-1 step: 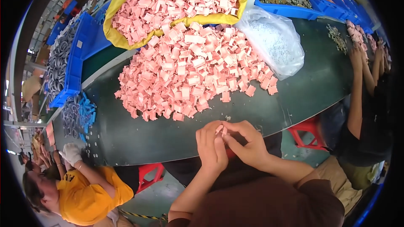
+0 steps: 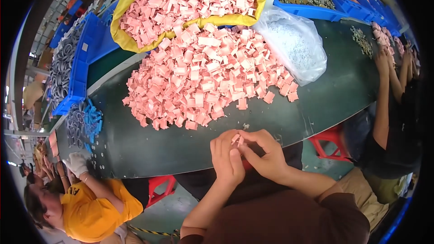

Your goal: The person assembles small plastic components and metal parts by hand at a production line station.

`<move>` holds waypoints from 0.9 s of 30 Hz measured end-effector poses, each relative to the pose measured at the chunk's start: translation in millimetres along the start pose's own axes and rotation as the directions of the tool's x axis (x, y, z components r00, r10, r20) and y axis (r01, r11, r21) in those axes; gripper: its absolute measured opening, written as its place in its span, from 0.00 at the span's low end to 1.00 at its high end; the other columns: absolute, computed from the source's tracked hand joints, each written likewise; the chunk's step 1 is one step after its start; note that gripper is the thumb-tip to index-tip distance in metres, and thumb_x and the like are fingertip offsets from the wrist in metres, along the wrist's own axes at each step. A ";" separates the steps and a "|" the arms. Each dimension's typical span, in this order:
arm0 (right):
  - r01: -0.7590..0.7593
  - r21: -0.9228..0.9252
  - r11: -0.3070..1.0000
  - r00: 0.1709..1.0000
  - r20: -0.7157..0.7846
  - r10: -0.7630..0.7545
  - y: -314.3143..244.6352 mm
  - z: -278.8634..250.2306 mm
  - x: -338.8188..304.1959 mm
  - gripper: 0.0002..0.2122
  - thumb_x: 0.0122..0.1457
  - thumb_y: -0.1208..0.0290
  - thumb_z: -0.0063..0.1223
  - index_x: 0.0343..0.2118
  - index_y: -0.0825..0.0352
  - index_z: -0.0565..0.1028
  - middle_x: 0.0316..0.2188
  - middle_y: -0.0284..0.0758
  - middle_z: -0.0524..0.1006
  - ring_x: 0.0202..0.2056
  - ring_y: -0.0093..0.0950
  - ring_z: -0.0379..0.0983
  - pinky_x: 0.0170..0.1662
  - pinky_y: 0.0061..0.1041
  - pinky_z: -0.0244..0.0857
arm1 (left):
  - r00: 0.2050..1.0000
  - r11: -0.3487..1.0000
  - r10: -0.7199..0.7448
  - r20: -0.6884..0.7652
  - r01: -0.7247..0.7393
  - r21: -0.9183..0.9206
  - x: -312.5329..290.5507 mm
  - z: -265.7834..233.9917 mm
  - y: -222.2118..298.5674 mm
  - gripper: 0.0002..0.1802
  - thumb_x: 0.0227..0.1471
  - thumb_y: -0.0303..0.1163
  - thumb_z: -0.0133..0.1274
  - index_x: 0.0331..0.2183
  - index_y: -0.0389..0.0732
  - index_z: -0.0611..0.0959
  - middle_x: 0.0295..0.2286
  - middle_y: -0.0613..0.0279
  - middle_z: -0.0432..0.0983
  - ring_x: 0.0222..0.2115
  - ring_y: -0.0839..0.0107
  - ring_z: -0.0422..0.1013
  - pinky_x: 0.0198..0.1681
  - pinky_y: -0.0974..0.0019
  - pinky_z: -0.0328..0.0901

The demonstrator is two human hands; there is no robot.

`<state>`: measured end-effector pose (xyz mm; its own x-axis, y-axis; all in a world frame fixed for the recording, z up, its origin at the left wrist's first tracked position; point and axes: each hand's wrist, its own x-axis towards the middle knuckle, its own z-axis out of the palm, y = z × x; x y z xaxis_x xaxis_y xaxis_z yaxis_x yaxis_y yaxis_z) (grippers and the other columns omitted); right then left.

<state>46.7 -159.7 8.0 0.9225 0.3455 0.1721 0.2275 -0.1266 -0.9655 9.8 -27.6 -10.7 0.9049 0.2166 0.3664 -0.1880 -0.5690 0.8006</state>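
Note:
Just off the table's near edge, my left hand [image 2: 225, 158] and my right hand [image 2: 266, 156] meet with fingers closed around one small pink plastic piece [image 2: 237, 140]. Both thumbs and fingertips press on it, covering most of it. Beyond my hands, a large heap of similar pink plastic pieces [image 2: 199, 74] spreads over the dark green tabletop [image 2: 135, 153]. More of them fill a yellow sack [image 2: 118, 27] whose mouth opens onto the heap. To the right of the heap lies a clear plastic bag [image 2: 296, 47] of small whitish parts.
Blue bins [image 2: 80, 74] with grey rings stand at left, near loose blue parts [image 2: 92, 119]. Small metal parts fill a blue bin [image 2: 312, 11] at back right. A co-worker in yellow [image 2: 92, 210] sits left; other arms [image 2: 383, 99] reach in from the right. Red stools [image 2: 332, 143] stand below.
The co-worker's gloved hand at the left has shifted very slightly. My hands keep their place and their hold on the pink plastic piece.

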 end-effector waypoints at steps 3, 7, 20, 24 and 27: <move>0.039 -0.020 0.999 0.997 -0.064 -0.040 7.1 4.4 -3.4 0.18 0.53 0.80 0.60 0.49 0.68 0.76 0.36 0.34 0.79 0.36 0.30 0.73 0.41 0.26 0.67 | 1.000 0.997 0.003 0.004 -0.003 0.083 2.7 2.9 6.9 0.16 0.57 0.30 0.42 0.44 0.34 0.77 0.42 0.48 0.75 0.40 0.51 0.68 0.46 0.54 0.61; 0.106 -0.082 0.991 0.989 -0.097 -0.114 7.6 7.9 -5.7 0.18 0.51 0.80 0.61 0.47 0.67 0.77 0.35 0.35 0.79 0.35 0.32 0.73 0.40 0.29 0.65 | 0.999 0.999 -0.006 -0.050 0.007 0.032 -1.0 7.7 0.6 0.15 0.56 0.29 0.44 0.42 0.34 0.78 0.40 0.49 0.75 0.39 0.51 0.68 0.45 0.54 0.62; 0.148 -0.420 0.895 0.983 -0.037 -0.180 17.4 -80.5 33.3 0.07 0.59 0.69 0.58 0.36 0.67 0.80 0.33 0.40 0.80 0.36 0.39 0.77 0.40 0.32 0.71 | 0.974 0.961 0.199 0.112 -0.216 0.172 7.8 1.6 -5.2 0.11 0.51 0.30 0.55 0.38 0.37 0.78 0.38 0.51 0.76 0.35 0.52 0.70 0.41 0.56 0.63; -0.028 -0.479 0.878 0.903 -0.389 -0.184 57.2 -164.8 103.2 0.05 0.58 0.77 0.56 0.36 0.70 0.78 0.32 0.37 0.79 0.32 0.28 0.74 0.37 0.25 0.68 | 0.967 0.961 0.209 0.148 -0.231 0.154 10.4 2.6 -2.0 0.12 0.51 0.30 0.56 0.38 0.38 0.78 0.37 0.54 0.77 0.35 0.54 0.70 0.40 0.56 0.63; -0.033 -0.600 0.799 0.923 -0.326 -0.206 71.2 -187.3 129.7 0.06 0.56 0.74 0.58 0.36 0.66 0.80 0.31 0.40 0.77 0.31 0.36 0.74 0.36 0.31 0.69 | 0.965 0.957 0.208 0.162 -0.235 0.170 9.1 3.4 -1.1 0.12 0.50 0.30 0.56 0.39 0.38 0.77 0.38 0.54 0.77 0.35 0.54 0.70 0.41 0.56 0.62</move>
<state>241.0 -298.0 -1.8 0.9057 0.0420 0.4218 0.3384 -0.6707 -0.6600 19.5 -27.6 -9.8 0.8955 -0.0375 0.4434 -0.3275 -0.7301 0.5997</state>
